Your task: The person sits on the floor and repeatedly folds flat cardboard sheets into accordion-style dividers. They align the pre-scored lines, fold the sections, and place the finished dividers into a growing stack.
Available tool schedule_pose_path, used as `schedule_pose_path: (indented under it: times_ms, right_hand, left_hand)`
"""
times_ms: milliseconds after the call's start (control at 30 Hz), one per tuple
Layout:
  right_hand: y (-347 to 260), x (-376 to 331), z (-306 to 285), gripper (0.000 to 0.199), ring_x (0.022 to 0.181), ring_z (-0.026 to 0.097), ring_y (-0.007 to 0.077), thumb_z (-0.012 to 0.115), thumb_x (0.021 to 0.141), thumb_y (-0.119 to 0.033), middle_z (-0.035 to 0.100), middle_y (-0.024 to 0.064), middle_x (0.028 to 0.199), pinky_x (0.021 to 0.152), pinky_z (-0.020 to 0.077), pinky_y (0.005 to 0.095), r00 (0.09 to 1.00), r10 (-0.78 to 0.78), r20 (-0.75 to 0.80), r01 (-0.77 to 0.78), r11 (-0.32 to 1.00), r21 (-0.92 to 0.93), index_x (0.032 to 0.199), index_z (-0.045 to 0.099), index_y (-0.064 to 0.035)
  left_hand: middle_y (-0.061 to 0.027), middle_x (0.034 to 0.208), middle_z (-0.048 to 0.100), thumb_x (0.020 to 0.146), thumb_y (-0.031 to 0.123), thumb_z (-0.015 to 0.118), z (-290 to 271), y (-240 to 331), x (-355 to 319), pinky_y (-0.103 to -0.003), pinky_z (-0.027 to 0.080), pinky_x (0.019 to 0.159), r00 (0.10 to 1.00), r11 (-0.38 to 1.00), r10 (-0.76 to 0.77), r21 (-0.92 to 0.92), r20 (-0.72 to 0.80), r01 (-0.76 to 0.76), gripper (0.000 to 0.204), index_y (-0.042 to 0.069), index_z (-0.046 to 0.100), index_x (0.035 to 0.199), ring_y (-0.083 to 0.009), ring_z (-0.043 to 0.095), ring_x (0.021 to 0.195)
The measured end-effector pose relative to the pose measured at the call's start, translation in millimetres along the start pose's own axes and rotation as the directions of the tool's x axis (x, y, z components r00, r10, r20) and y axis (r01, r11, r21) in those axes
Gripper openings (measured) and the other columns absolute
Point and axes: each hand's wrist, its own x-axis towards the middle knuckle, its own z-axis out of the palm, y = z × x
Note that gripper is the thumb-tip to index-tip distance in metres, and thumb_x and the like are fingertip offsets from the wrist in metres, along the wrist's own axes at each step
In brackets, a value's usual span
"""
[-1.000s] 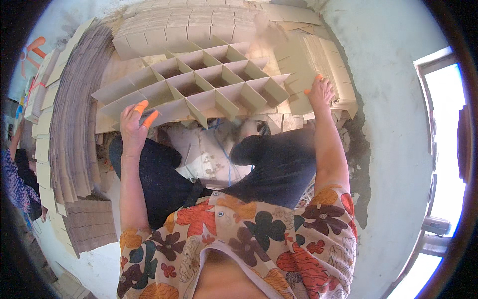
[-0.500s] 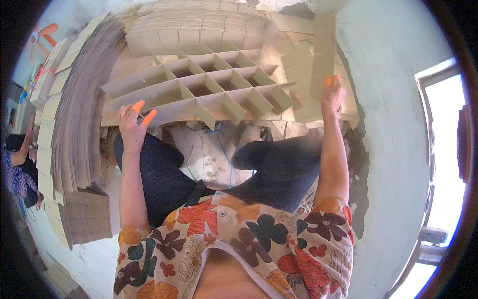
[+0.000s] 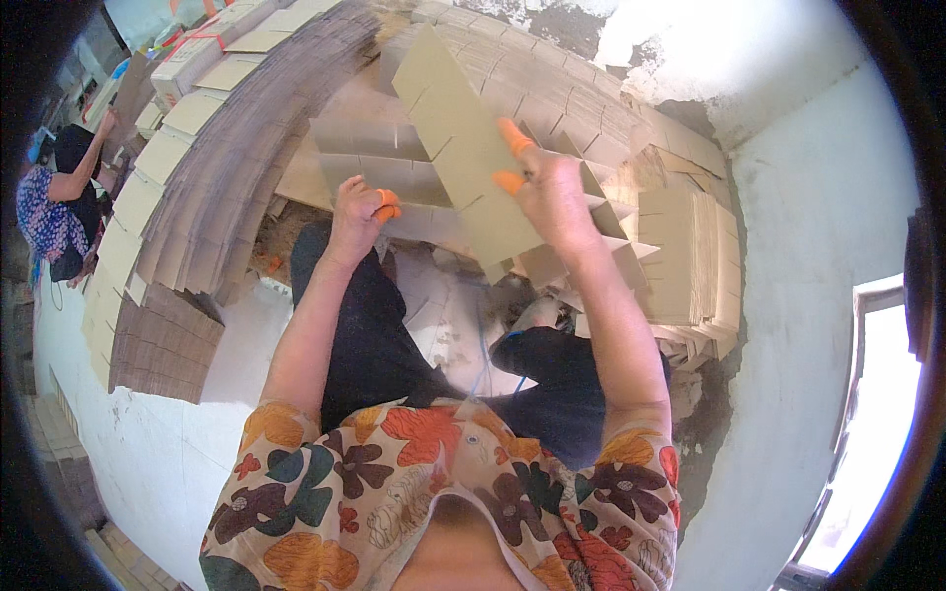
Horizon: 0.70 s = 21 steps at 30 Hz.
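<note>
My right hand grips a long slotted cardboard strip, held tilted over a cardboard divider grid. Orange covers sit on its thumb and a finger. The strip and my right hand hide much of the grid's middle. At the grid's near left corner, my left hand is closed on the end of the front strip, with orange covers on its fingertips too. Slots show along the raised strip's edge. The grid's crossed strips stand upright on the work surface.
A long stack of cardboard strips curves along the left, and another stack lies behind the grid. More slotted pieces stand at the right beside the wall. A person in a patterned top works at the far left.
My right hand has brought the cardboard strip from the right over the grid. My left hand has closed at the grid's corner. The whole view has shifted.
</note>
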Motion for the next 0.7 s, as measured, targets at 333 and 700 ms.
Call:
schedule_pose_path:
  times_ms: [333,700]
  right_hand:
    - [-20.3,17.8,44.5,0.049,0.094,0.062,0.0376,0.067,0.074,0.003,0.060,0.0285,0.104,0.078,0.0495,0.0364,0.993,0.038,0.114,-0.034,0.999,-0.036,0.121,0.055,0.0040]
    - [0.5,16.4,83.6,0.014,0.076,0.063,0.0410,0.063,0.072,-0.001,0.061,0.0271,0.076,0.064,0.0516,0.0467,0.982,-0.052,0.183,0.071,0.993,-0.097,0.083,0.061,0.0060]
  left_hand:
    - [-0.0032,0.072,0.065,0.065,0.006,0.075,-0.4,-5.9,-1.5,-0.043,0.039,0.095,1.000,1.000,-0.001,-0.024,0.031,0.002,0.016,0.009,0.065,0.078,-0.0236,0.058,0.069]
    - [-0.0040,0.074,0.065,0.065,0.007,0.076,0.2,-2.7,1.4,-0.042,0.039,0.095,1.000,1.000,-0.020,-0.011,0.023,0.020,0.016,0.009,0.066,0.077,-0.0233,0.059,0.071]
